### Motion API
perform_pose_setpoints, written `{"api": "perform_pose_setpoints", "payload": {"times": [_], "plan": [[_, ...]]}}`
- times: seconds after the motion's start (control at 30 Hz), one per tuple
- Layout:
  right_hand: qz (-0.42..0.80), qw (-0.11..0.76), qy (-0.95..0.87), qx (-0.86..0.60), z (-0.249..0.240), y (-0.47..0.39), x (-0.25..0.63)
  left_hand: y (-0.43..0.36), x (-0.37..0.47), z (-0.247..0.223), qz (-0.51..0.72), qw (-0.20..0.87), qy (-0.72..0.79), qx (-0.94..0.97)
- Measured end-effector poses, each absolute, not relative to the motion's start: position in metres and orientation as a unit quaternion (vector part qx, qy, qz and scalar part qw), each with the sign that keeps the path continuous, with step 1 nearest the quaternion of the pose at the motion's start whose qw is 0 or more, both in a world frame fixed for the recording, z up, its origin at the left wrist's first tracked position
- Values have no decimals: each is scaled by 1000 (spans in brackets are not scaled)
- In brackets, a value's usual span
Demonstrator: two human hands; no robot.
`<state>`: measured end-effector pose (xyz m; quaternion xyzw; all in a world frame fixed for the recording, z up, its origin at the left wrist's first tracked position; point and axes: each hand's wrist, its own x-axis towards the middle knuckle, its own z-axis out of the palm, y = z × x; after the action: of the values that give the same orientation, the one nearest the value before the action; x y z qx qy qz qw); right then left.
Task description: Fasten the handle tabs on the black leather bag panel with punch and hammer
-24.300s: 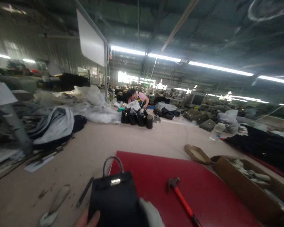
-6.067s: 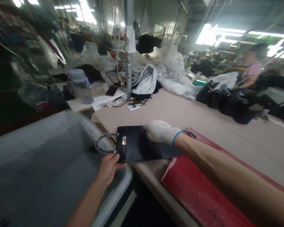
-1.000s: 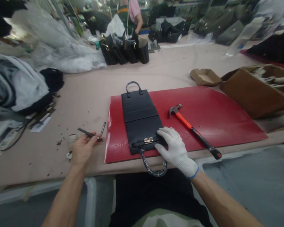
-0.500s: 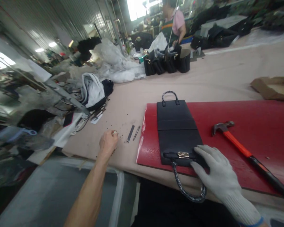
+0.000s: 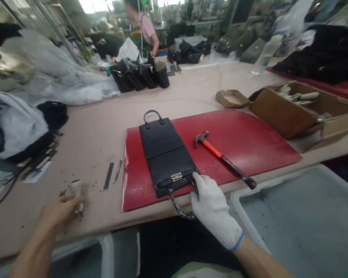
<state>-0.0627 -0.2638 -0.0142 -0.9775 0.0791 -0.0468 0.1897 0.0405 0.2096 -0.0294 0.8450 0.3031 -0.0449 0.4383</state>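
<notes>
A black bag panel (image 5: 165,150) with braided handles and a gold clasp (image 5: 176,177) lies over the left part of a red board (image 5: 234,131). My right hand (image 5: 211,204), in a white knit glove, grips the panel's near right corner beside the lower handle. At the left, my bare left hand (image 5: 60,210) is blurred, its fingers around a small pale object (image 5: 75,189) just above the table, among small dark bits. Between that hand and the board lie a flat metal strip (image 5: 108,175) and a thin metal rod (image 5: 117,172). An orange-handled hammer (image 5: 220,154) rests on the board.
An open cardboard box (image 5: 287,112) and a small cardboard tray (image 5: 232,99) stand at the back right. Black bags (image 5: 140,75) stand at the back near a person in pink (image 5: 147,31). Grey bins (image 5: 301,216) sit below the table edge.
The view has swung right, bringing the cardboard box into sight. My left hand now shows a pale object standing out from its fingers. My right hand remains at the panel's near corner.
</notes>
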Motion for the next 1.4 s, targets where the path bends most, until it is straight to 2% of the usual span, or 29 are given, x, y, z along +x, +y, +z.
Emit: {"api": "perform_pose_setpoints", "payload": {"times": [0.07, 0.17, 0.27, 0.37, 0.47, 0.6, 0.83, 1.07, 1.2, 1.4], "plan": [[-23, 251, 116, -961, -15, -263, -73, 197, 34, -22, -23, 575, 320, 752], [-20, 372, 159, -914, -21, -260, -87, 154, 26, -3, 4, 710, 270, 650], [15, 553, 243, -797, -33, -251, -101, 92, 21, 12, 3, 773, 176, 609], [52, 753, 278, -594, -43, -239, -113, 26, 16, 14, 1, 809, 121, 575], [92, 846, 237, -468, -46, -234, -118, -28, 12, 4, -46, 833, 93, 544], [153, 860, 199, -444, -43, -243, -112, -70, 10, -16, -92, 821, 38, 562], [87, 860, 277, -419, -48, -246, -99, -82, 9, -37, -141, 744, -25, 652], [119, 864, 191, -451, -35, -251, -81, -79, 10, -23, -160, 764, -19, 625], [93, 844, 147, -508, -25, -256, -65, -83, 14, -9, -160, 775, 3, 612], [58, 880, 124, -454, -25, -248, -45, -87, 22, 1, -144, 781, 6, 607]]}}
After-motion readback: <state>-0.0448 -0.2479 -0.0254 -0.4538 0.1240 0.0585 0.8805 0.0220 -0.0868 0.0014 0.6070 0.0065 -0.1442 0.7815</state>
